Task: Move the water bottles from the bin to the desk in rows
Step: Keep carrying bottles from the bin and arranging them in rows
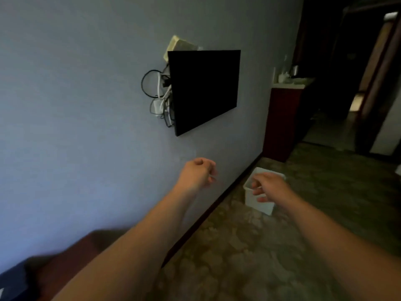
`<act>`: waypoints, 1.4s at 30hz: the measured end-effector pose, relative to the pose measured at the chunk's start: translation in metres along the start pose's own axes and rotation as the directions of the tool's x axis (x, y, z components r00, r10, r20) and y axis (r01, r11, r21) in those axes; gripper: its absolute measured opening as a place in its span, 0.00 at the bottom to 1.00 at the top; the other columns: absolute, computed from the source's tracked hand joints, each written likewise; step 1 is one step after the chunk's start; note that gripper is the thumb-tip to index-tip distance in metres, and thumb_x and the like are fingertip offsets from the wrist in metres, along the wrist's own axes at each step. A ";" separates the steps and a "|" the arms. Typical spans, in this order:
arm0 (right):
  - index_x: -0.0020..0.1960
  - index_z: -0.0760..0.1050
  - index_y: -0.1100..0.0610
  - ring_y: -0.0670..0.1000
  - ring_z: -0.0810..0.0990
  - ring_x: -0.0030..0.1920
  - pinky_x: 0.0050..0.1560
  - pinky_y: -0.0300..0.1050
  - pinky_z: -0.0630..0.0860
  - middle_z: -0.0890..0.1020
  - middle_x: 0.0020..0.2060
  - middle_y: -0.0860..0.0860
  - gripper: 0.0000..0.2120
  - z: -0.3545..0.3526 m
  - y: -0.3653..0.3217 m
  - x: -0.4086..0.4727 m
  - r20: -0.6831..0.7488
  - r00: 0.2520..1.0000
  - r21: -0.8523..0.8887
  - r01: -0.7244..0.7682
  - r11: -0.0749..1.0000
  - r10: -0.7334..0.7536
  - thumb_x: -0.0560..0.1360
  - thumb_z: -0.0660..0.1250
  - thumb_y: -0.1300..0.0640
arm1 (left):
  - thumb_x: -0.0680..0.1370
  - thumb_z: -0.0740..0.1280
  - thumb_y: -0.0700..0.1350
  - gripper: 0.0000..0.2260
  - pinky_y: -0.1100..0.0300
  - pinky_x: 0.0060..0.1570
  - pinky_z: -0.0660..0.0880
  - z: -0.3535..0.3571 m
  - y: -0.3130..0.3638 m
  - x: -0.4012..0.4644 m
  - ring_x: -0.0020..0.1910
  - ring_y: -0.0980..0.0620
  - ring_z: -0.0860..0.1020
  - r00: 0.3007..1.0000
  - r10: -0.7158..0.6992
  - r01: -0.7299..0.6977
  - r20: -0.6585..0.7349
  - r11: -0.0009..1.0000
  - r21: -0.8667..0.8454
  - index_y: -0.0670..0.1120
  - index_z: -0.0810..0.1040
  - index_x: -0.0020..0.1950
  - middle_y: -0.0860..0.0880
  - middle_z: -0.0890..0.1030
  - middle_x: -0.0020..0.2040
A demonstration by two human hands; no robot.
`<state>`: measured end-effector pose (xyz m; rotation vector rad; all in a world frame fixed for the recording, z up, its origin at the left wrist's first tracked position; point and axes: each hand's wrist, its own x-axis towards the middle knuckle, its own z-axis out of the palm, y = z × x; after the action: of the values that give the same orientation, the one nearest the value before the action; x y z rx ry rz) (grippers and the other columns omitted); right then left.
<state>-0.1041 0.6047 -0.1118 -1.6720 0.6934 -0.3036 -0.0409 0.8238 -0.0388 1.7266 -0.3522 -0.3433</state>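
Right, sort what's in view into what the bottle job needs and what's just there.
For the job: white bin on the floor; left hand and right hand, both empty. No bottles visible.

Just there: wall TV, cables, red cabinet.

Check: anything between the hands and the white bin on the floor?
Nothing visible. The bin sits on open carpet beside the wall's baseboard; the right hand overlaps its rim in view, and the left hand hangs empty to its left. No bottles can be seen inside.
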 end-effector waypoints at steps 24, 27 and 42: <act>0.45 0.75 0.54 0.48 0.75 0.28 0.26 0.39 0.70 0.79 0.36 0.50 0.12 -0.206 -0.046 0.283 -0.304 0.950 0.133 -0.029 0.991 0.069 0.82 0.58 0.49 | 0.80 0.64 0.42 0.07 0.59 0.35 0.71 0.283 0.046 0.328 0.32 0.50 0.76 0.982 0.030 -0.009 0.188 0.994 -0.107 0.47 0.78 0.44 0.49 0.78 0.35; 0.45 0.75 0.54 0.48 0.74 0.27 0.27 0.39 0.69 0.79 0.36 0.50 0.12 -0.214 -0.053 0.339 -0.329 0.941 0.158 -0.027 0.987 0.079 0.82 0.58 0.49 | 0.80 0.63 0.43 0.07 0.59 0.35 0.72 0.303 0.043 0.391 0.32 0.50 0.77 0.974 0.039 -0.018 0.225 0.995 -0.097 0.47 0.78 0.44 0.49 0.78 0.36; 0.49 0.78 0.56 0.47 0.77 0.31 0.32 0.39 0.73 0.81 0.39 0.51 0.09 -0.270 0.008 0.614 -0.342 0.894 0.236 -0.216 0.947 0.289 0.80 0.61 0.54 | 0.80 0.64 0.42 0.11 0.58 0.36 0.71 0.449 -0.010 0.654 0.32 0.52 0.74 0.935 -0.114 0.117 0.335 0.993 0.011 0.47 0.76 0.38 0.49 0.77 0.32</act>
<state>0.2261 0.0240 -0.1649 -1.3299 1.1219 -0.4924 0.3668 0.1523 -0.1510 1.6827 -0.4959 -0.7294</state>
